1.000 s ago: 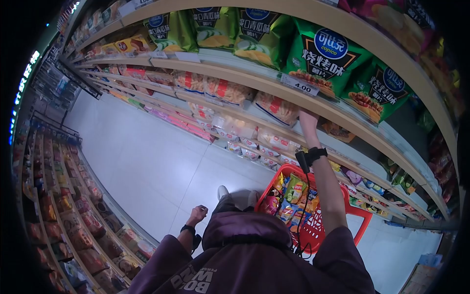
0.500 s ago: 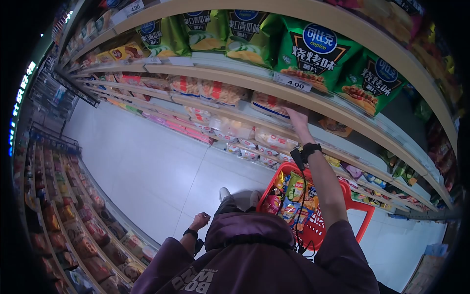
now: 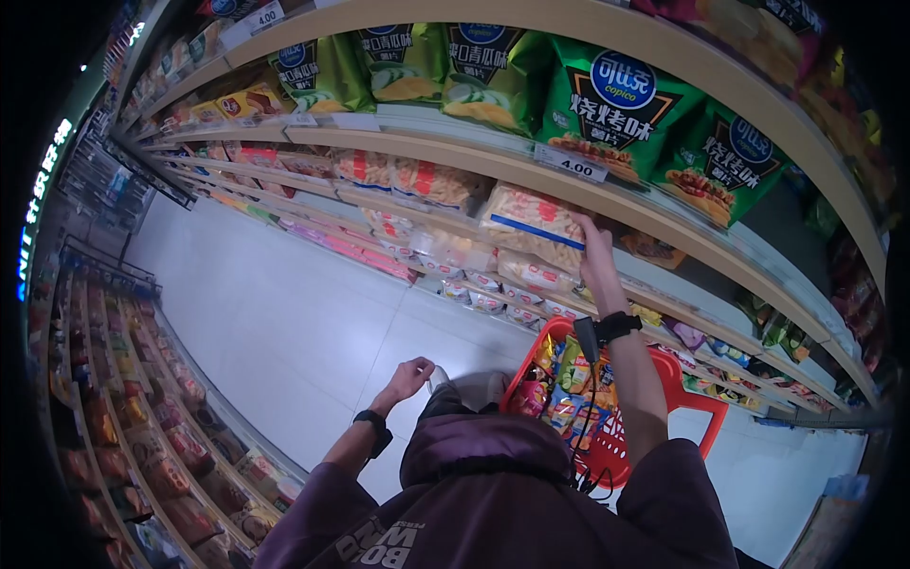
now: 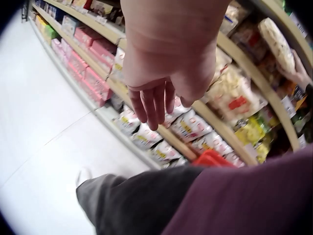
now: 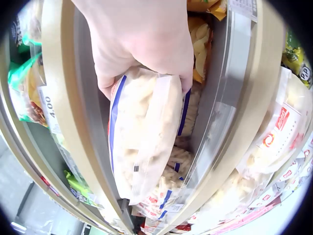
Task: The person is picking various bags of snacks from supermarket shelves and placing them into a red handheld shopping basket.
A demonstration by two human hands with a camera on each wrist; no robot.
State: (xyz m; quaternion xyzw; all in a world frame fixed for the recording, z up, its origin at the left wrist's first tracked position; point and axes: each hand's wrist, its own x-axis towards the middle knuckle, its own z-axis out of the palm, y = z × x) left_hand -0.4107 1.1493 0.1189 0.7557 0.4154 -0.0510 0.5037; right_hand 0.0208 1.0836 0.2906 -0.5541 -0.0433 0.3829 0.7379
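Snack bag (image 3: 531,228), clear with a blue stripe, red print and pale snack bits inside, is at the front of a shelf, below the big green Copico chip bags (image 3: 621,95). The right hand (image 3: 599,256) holds it by just one end, pinched between thumb and fingers. The left hand (image 3: 409,377) hangs low over the floor, loose, and seems to hold nothing. It is hard to tell if the snack bag touches the shelf.

Only one end is held, so the long far end could droop, and the smooth plastic could slip away. Then the snack bag could drop to the floor. A hard squeeze could crack the bits inside. If it tips up too soon, it could bump the shelf board above, or push the bags of the same kind (image 3: 431,185) next to it.

The red basket (image 3: 681,372) sits near the person's feet, with small snack packs (image 3: 573,365) in it. A black cord (image 3: 595,389) hangs down over it, so a quick arm swing could make the cord snag.
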